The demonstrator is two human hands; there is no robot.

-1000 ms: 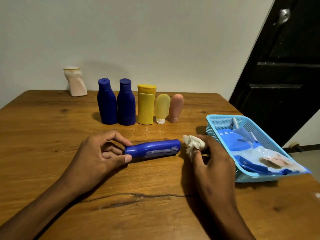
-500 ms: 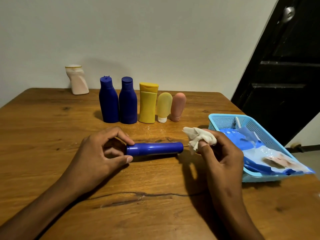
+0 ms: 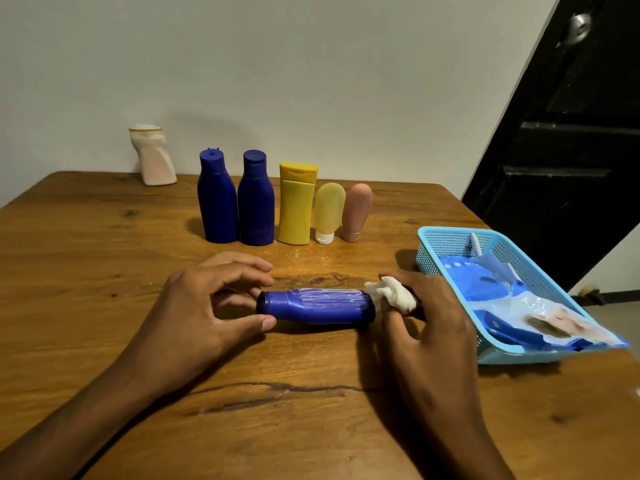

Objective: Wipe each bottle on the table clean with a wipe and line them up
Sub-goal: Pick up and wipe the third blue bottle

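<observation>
Blue bottle (image 3: 316,305) lying on its side near the table's (image 3: 104,271) front middle, cap end pinched by left hand (image 3: 204,306); right hand (image 3: 426,306) clutching wipe (image 3: 391,294) at its base. Round body likely to roll if released. Basket (image 3: 450,244) close at right; open room toward the near edge.
</observation>
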